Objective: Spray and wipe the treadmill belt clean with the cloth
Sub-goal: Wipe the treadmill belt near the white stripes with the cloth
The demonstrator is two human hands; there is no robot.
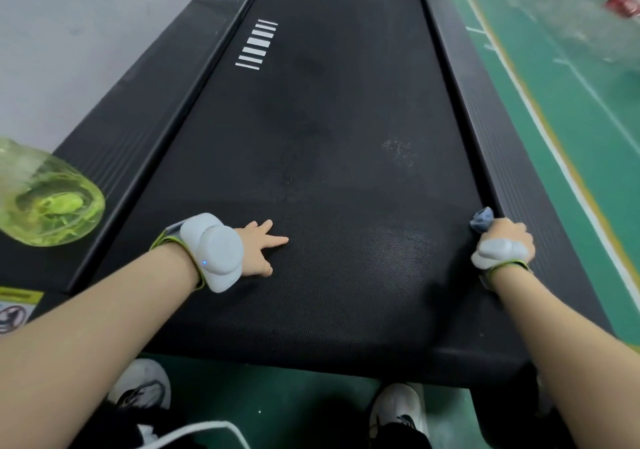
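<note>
1. Cloth: bunched in the curled right hand at the belt's right edge (soft, light, probably best gripped wadded).
2. Left hand lies flat with spread fingers on the belt.
3. Spray bottle sits on the left rail.

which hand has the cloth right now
The right hand grips the blue-grey cloth at the right edge of the treadmill belt. The left hand lies flat on the belt with fingers spread and holds nothing.
</note>
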